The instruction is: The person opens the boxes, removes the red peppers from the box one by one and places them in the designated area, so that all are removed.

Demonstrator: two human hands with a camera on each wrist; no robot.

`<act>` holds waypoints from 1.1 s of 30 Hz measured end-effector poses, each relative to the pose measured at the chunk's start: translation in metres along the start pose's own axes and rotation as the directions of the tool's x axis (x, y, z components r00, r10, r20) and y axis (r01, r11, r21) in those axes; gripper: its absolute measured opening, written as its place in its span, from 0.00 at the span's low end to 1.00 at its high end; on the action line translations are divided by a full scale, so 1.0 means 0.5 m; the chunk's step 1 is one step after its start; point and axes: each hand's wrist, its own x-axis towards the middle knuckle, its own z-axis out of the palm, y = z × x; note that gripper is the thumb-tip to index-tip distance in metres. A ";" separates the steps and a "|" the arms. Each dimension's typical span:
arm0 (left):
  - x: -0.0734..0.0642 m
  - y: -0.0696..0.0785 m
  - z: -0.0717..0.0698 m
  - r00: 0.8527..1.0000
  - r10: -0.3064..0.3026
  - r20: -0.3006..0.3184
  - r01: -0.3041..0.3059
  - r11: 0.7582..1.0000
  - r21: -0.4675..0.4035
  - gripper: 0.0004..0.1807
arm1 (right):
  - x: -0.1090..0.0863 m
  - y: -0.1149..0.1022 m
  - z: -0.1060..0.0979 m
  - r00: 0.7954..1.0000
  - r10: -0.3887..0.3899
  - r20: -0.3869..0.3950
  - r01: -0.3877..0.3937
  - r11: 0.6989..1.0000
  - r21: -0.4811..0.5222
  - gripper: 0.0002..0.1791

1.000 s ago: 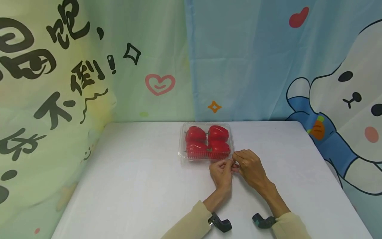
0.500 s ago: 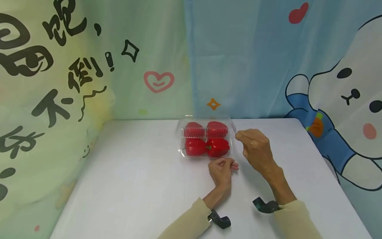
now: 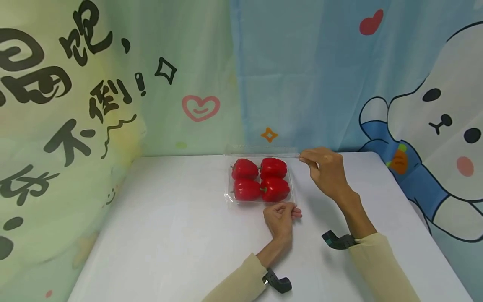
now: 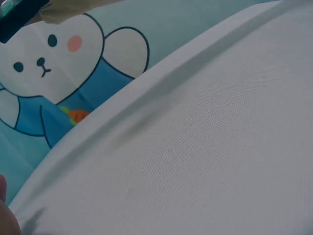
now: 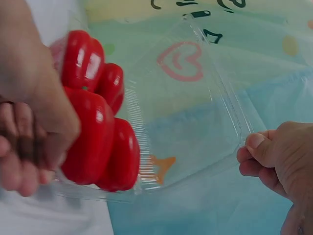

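Observation:
A clear plastic clamshell box (image 3: 227, 184) stands at the far side of the table, holding several red bell peppers (image 3: 246, 190) in two rows. Its hinged lid (image 5: 195, 117) is swung up and back, almost upright behind the peppers. At a corner of that lid, my right hand (image 3: 327, 170) pinches the edge between thumb and fingers, seen closely in the right wrist view. My left hand (image 3: 280, 220) pinches the front rim of the box near its right corner; its fingertips partly hide that spot. Only a bit of the left hand (image 4: 7, 218) enters the left wrist view.
The white table (image 3: 170, 235) ends just behind the box, where a printed curtain (image 3: 286, 84) hangs. Black wrist camera mounts (image 3: 278, 282) jut inward from both sleeves, above the tabletop.
My right hand has moved from beside the left hand up and away toward the back, swinging the lid open off the peppers. The left hand has stayed at the front rim.

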 end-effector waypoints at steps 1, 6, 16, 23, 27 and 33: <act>0.000 0.000 -0.001 1.000 0.001 0.002 -0.001 1.000 -0.001 0.09 | 0.005 0.004 0.002 1.000 0.019 -0.001 -0.019 1.000 0.013 0.09; -0.001 0.000 -0.010 1.000 -0.009 0.015 0.009 1.000 0.001 0.08 | 0.028 0.022 0.011 0.989 0.143 0.038 -0.147 0.983 0.112 0.08; -0.001 0.003 -0.022 0.998 -0.025 0.057 0.024 1.000 0.009 0.10 | 0.055 0.057 0.042 0.953 0.301 0.024 -0.296 0.919 0.259 0.07; 0.002 0.011 -0.023 0.994 -0.050 0.092 0.051 0.999 -0.002 0.10 | 0.087 0.069 0.055 0.940 0.340 0.013 -0.324 0.881 0.345 0.08; 0.006 0.018 -0.026 0.990 -0.097 0.105 0.097 0.995 0.008 0.11 | 0.100 0.080 0.064 0.939 0.344 0.006 -0.323 0.877 0.356 0.08; 0.014 0.045 -0.048 0.948 -0.278 0.154 0.254 0.954 0.161 0.14 | 0.108 0.105 0.078 0.936 0.353 -0.004 -0.327 0.870 0.370 0.08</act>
